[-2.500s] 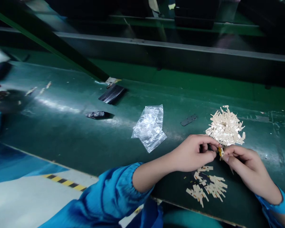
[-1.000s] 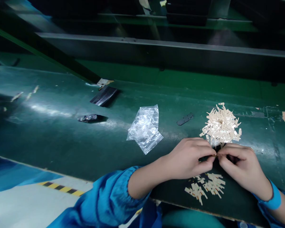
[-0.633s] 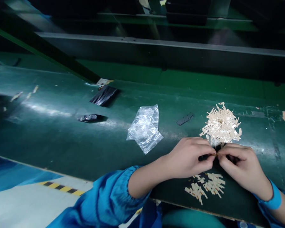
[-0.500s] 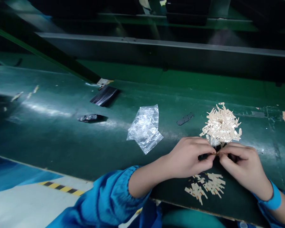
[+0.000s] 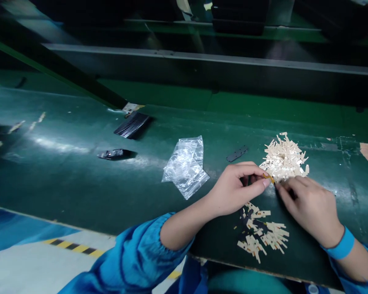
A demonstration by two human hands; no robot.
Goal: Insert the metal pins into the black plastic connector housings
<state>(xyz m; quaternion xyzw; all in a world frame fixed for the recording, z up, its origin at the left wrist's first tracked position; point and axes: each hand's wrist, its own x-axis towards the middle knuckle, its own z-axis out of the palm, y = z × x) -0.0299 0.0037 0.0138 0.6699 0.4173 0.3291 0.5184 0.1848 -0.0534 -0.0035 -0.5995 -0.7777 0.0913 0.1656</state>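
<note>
My left hand (image 5: pixel 237 190) pinches a small orange strip (image 5: pixel 269 178) between thumb and forefinger. Close by on the right, my right hand (image 5: pixel 311 204) has its fingers drawn together at the strip's lower end; whatever they hold is too small to make out. Just beyond both hands rises a heap of small cream-coloured flat pieces (image 5: pixel 283 157). On the near side, below the hands, lies a looser, spread-out group of similar cream pieces (image 5: pixel 274 237), with dark bits and orange tips among them.
Left of the hands lie clear plastic bags (image 5: pixel 186 165) and a flat dark plate with holes (image 5: pixel 237 153). Farther left are a ribbed black part (image 5: pixel 132 125) and a small black part (image 5: pixel 115 154). A green post (image 5: pixel 88 83) slants down to the green bench (image 5: pixel 79 188).
My hands have moved slightly up and left, toward the heap, and their fingertips have come a little apart. The orange strip now shows clearly, and more dark bits are uncovered among the near pieces.
</note>
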